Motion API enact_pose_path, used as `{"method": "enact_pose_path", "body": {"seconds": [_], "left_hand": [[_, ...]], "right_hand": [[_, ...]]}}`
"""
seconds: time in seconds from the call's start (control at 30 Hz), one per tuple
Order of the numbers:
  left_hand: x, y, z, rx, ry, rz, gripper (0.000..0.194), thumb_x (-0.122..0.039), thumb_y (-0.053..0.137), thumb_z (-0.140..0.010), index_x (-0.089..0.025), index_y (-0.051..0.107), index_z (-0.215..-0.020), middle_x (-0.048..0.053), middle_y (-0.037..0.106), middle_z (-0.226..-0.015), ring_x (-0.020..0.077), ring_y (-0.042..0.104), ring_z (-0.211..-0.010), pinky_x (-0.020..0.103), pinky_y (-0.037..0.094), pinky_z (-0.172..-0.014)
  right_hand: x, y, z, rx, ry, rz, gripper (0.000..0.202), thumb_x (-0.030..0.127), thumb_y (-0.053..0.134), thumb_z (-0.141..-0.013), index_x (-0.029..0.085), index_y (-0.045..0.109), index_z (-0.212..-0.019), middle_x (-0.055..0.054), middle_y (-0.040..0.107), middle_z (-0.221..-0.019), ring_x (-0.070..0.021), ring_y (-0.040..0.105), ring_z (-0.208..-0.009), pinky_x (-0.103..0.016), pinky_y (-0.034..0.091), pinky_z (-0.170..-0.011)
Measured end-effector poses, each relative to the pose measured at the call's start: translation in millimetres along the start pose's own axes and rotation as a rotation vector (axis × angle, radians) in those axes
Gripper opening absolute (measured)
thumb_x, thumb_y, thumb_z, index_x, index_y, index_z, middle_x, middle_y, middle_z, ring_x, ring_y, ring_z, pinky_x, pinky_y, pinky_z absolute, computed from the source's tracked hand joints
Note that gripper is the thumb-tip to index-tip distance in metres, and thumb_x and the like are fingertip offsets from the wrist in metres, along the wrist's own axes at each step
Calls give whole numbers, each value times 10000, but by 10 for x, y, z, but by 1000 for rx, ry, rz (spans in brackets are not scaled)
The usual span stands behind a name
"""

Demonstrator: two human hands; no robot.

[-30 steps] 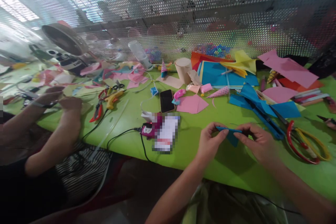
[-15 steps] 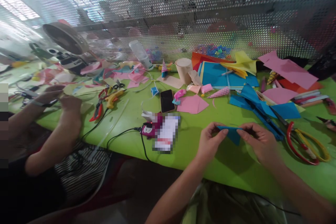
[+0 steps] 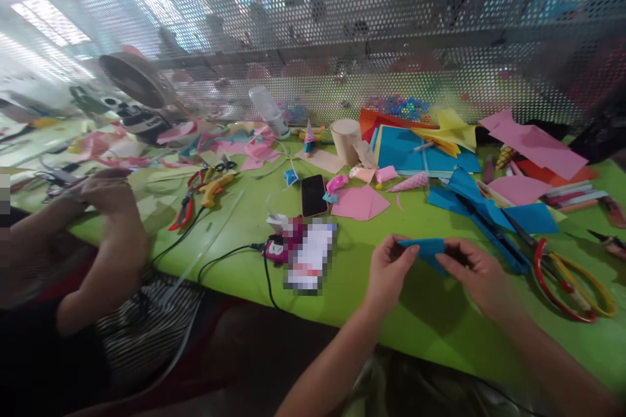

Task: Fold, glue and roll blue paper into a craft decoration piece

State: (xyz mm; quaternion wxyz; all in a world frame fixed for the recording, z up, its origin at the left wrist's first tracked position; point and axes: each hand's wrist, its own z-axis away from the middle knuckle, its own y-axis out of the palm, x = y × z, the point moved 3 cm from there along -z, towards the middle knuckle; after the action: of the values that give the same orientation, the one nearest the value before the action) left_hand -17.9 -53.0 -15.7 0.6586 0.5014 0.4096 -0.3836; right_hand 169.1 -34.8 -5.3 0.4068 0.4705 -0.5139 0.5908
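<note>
A small blue piece of felt (image 3: 426, 249) is stretched between my two hands, above the green table (image 3: 362, 290). Thumb and fingers of my left hand (image 3: 391, 267) pinch its left end. My right hand (image 3: 472, 270) pinches the right end in the same way. Just beyond my right hand lie blue felt pieces (image 3: 531, 216) with a dark blue tool across them. To the right of that hand rest scissors (image 3: 570, 280) with red and yellow handles. Farther back are a pink felt piece (image 3: 359, 202) and a pink felt cone (image 3: 409, 182).
At left a co-worker's hands (image 3: 110, 192) are over the table. Between us lie a yellow glue gun (image 3: 215, 190), red-handled pliers (image 3: 183, 210), a dark phone (image 3: 313, 195) and a blurred-out flat object (image 3: 312, 257) by a power strip with cables. Felt sheets (image 3: 430, 146) lie at the back.
The blue felt has tilted, so more of its flat face shows between my hands. Both hands still pinch it. The whole view has shifted slightly, and the co-worker's hands have moved a little.
</note>
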Motion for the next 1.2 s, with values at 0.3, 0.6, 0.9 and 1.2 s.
{"method": "enact_pose_path", "body": {"seconds": [0.3,0.6,0.9,1.2], "left_hand": [[24,27,-9,46,-55,78,544,-529,1026,-616,-173,672,-824,-15,675,-761,119,575,-716,246,455,-719],[32,17,-5,12,-100,102,575,-523,1020,-614,-191,592,-808,-41,623,-731,108,543,-681,240,437,-699],[-22,3,5,-1,-87,40,541,-544,984,-660,-192,613,-836,-32,604,-736,124,541,-722,248,414,-713],[19,7,-26,117,-82,-98,465,-498,973,-658,-185,656,-791,-30,589,-701,118,493,-668,256,376,-654]], "right_hand": [[80,43,-4,34,-16,30,293,533,835,-820,244,790,-850,-11,726,-725,-202,645,-673,-327,533,-641],[59,19,-23,8,-34,49,369,612,846,-819,245,802,-827,-28,753,-747,-217,679,-695,-340,557,-650],[6,-52,-8,-49,-3,33,484,707,808,-845,224,799,-870,-37,751,-798,-213,657,-736,-343,537,-652],[24,-147,-10,-183,0,-120,426,671,852,-833,260,765,-899,-12,684,-774,-193,620,-735,-324,532,-677]]}}
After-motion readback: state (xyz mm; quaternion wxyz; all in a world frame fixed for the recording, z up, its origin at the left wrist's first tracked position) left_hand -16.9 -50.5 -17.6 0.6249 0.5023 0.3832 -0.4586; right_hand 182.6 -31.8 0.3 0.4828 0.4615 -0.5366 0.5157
